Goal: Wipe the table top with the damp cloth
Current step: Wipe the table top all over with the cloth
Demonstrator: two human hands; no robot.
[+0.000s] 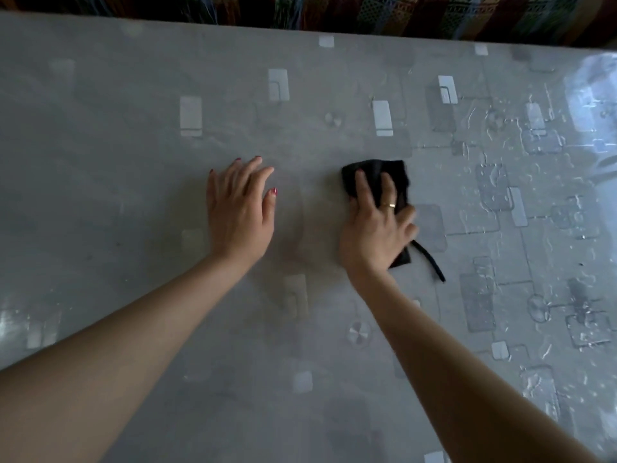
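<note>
A grey table top (133, 162) with a glossy cover and a pattern of pale rectangles fills the view. A black damp cloth (380, 177) lies crumpled near the middle, with a thin strip trailing toward the near right. My right hand (377, 228) presses flat on the cloth, fingers spread over it, a ring on one finger. My left hand (238, 205) rests palm down on the bare table to the left of the cloth, fingers slightly apart, holding nothing.
Wet streaks and glare (534, 162) cover the table's right part. A dark patterned fabric with fringes (334, 11) runs beyond the far edge. The table's far right corner (601, 58) shows at the upper right.
</note>
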